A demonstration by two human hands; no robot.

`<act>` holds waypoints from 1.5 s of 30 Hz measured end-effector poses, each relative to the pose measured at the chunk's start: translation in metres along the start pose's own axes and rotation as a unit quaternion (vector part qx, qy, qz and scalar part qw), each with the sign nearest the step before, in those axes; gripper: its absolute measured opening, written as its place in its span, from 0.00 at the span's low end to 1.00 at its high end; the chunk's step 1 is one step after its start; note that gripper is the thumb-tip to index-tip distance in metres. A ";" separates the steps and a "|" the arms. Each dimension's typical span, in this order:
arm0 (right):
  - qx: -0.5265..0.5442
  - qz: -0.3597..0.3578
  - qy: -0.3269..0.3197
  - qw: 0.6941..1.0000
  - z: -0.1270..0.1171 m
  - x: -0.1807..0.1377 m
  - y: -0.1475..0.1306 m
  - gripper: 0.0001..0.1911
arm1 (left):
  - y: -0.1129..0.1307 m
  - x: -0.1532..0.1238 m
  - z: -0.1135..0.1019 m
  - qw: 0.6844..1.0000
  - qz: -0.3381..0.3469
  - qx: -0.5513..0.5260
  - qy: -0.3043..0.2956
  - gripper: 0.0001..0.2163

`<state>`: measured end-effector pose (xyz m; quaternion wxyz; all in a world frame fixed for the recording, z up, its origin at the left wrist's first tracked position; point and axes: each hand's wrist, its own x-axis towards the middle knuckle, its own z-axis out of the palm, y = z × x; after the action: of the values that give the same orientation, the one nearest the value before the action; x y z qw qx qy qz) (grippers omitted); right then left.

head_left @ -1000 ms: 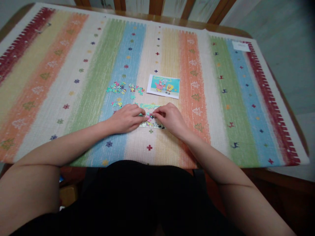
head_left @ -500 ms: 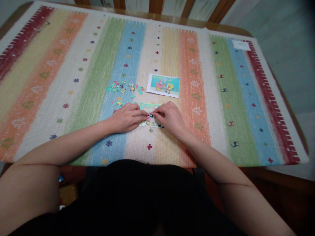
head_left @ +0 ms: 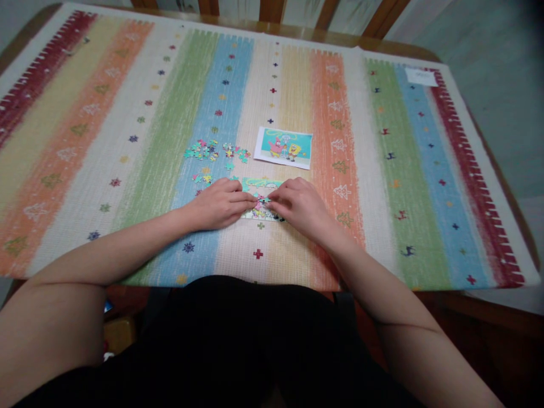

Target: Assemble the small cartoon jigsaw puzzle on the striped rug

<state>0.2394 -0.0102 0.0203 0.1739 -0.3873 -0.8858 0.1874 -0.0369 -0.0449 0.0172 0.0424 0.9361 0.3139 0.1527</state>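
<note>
A partly assembled jigsaw puzzle point(head_left: 267, 215) lies in a flat tray between my hands, its middle partly covered by the fingers. At its left side my left hand point(head_left: 221, 203) has its fingers pressed together, the tips touching the pieces near the centre. What those fingertips hold, if anything, is too small to make out. Over the right part, my right hand point(head_left: 300, 205) pinches a small teal jigsaw piece point(head_left: 264, 200) between thumb and fingers, close to the left fingertips. Loose jigsaw pieces point(head_left: 200, 150) lie in clusters beyond my left hand.
Just beyond the puzzle lies a printed cartoon picture card point(head_left: 285, 148). A striped tablecloth point(head_left: 170, 113) covers the table. A white paper slip point(head_left: 420, 76) lies at the far right. Wooden chair slats point(head_left: 272, 10) stand behind the far edge.
My right fingers have drawn slightly to the right and opened a little around the pinch, showing more teal at the puzzle's middle. My left hand has hardly moved.
</note>
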 end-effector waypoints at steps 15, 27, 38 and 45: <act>0.050 0.011 0.006 0.999 0.010 0.006 0.003 0.06 | -0.005 -0.002 0.001 1.000 0.008 -0.017 0.000 0.14; 0.028 0.011 -0.018 0.999 0.007 0.008 -0.001 0.06 | -0.001 -0.002 -0.001 0.998 0.035 0.044 0.012 0.11; -0.106 -0.053 -0.046 0.992 0.004 0.013 -0.009 0.10 | 0.002 0.000 -0.002 0.997 0.041 0.053 0.031 0.12; -0.180 -0.148 -0.047 0.971 -0.002 0.010 -0.007 0.09 | 0.001 0.000 -0.001 0.998 0.034 0.048 0.021 0.12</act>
<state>0.2296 -0.0071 0.0273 0.0853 -0.2680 -0.9595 0.0155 -0.0362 -0.0458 0.0186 -0.0146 0.9439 0.2896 0.1582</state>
